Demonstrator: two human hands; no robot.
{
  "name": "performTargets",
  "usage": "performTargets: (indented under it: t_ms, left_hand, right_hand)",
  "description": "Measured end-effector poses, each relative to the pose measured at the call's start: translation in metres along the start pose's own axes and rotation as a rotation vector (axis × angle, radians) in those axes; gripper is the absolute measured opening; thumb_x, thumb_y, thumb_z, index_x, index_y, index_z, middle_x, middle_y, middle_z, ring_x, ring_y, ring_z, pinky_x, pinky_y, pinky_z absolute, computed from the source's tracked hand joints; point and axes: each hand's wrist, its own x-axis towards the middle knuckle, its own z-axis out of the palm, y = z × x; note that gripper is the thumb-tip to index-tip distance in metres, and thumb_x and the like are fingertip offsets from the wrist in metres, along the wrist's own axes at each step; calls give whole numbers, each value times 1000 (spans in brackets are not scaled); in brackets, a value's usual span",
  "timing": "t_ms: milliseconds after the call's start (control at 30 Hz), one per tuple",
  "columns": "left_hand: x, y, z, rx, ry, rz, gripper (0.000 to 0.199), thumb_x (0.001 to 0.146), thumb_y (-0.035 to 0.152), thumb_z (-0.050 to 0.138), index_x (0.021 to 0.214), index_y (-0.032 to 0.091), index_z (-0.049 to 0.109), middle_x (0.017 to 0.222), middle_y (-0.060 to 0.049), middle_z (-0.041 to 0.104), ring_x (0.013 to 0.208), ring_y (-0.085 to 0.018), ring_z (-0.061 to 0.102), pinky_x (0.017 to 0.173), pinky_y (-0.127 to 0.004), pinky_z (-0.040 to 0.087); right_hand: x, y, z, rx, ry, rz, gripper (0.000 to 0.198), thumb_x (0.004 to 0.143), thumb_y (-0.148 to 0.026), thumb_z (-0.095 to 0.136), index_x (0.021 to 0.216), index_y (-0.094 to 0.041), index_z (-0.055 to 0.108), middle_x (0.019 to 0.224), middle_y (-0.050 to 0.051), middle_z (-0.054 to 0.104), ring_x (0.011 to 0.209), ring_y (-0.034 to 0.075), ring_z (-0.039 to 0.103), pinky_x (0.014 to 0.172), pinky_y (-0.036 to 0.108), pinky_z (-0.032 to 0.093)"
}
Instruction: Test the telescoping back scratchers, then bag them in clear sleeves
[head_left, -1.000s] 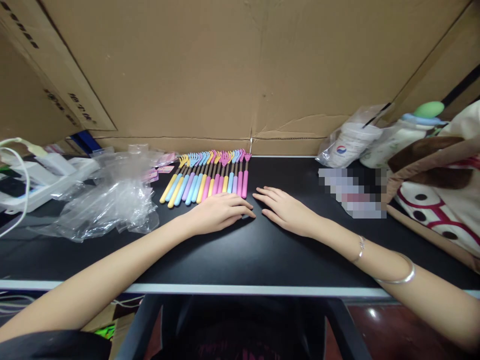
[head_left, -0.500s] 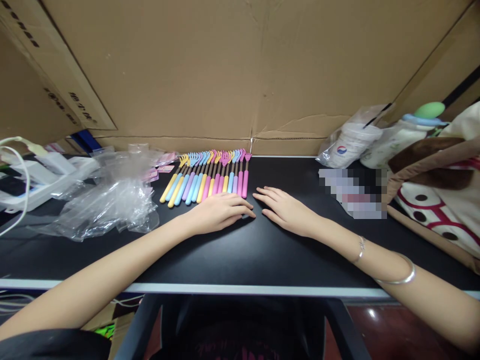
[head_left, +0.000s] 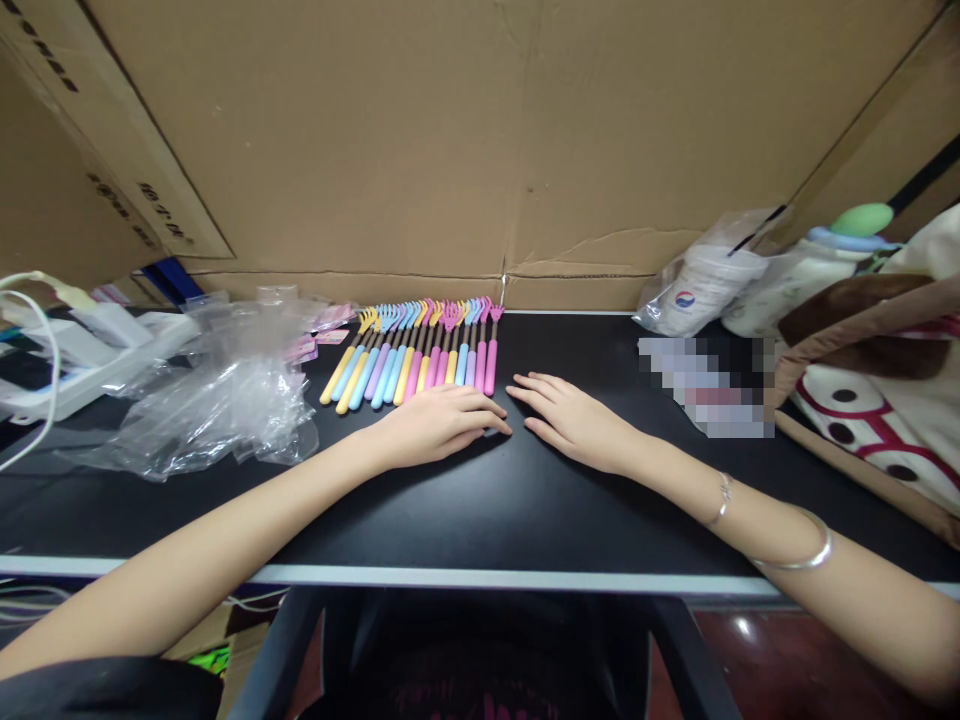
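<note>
My left hand (head_left: 442, 425) lies palm down on the black desk (head_left: 465, 520), fingers stretched out, holding nothing. Just behind it is a row of back scratchers (head_left: 409, 365) with claw-shaped heads and yellow, blue, purple and pink handles. The hand covers the lower ends of some handles; whether it touches them I cannot tell. My right hand (head_left: 574, 420) also rests flat on the desk, fingers extended, to the right of the row. It holds nothing. A narrow gap separates the fingertips of both hands.
Clear plastic bags (head_left: 232, 400) are heaped at the left, beside a white power strip (head_left: 97, 365) with cables. At the right stand a bagged paper cup (head_left: 701, 290), a bottle (head_left: 825, 260) and a cloth bag (head_left: 885, 400). A cardboard wall (head_left: 412, 140) closes off the back.
</note>
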Motion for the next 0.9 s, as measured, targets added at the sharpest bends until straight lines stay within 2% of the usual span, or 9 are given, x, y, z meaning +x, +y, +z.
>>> performTargets:
  t_ms: [367,500,600,667,733,833,900]
  left_hand:
    - [0,2,-2,35,-16,2,31,99,21,38,121,25,60,126,-3,61,116,-17,54,99,-32,43]
    - [-3,-1,-17,175,-8,60,31,99,23,38,116,25,63,120,-3,64,111,-18,57,94,-32,43]
    - [-8,-12,-38,346,77,10,31,98,26,38,112,26,65,112,-3,68,103,-19,61,89,-33,43]
    - [-14,-21,-56,445,129,-103,31,98,29,38,109,27,67,105,-3,70,98,-19,62,86,-33,43]
    - [-23,-31,-75,516,167,-278,31,97,33,39,109,29,67,100,-2,71,96,-20,62,84,-33,43]
    - [-42,-45,-104,515,202,-636,34,95,43,39,113,31,65,108,-1,70,97,-21,62,78,-31,45]
    - [-60,-56,-120,461,138,-945,39,93,51,38,116,32,63,113,0,69,98,-24,61,77,-33,46]
  right_hand:
    - [-1,1,1,19,15,-7,48,98,-36,34,138,-14,48,144,15,46,134,28,41,108,51,38]
    - [0,1,1,18,13,-10,48,98,-36,34,138,-13,47,144,15,46,134,28,41,108,51,38]
    - [0,0,0,7,3,-13,49,98,-36,33,138,-12,47,144,16,46,133,29,41,108,51,38]
    - [0,0,-1,-4,-10,-8,49,98,-35,32,139,-11,47,144,16,46,133,29,41,108,51,38]
    - [0,0,-1,-13,-22,-2,50,98,-35,32,139,-10,46,145,16,45,133,30,41,108,50,38]
    - [1,0,-1,-26,-27,-5,50,98,-34,32,139,-10,46,145,16,45,134,30,41,109,50,37]
    - [1,0,-1,-33,-29,-7,50,99,-35,32,140,-10,46,145,16,45,134,30,41,109,50,37]
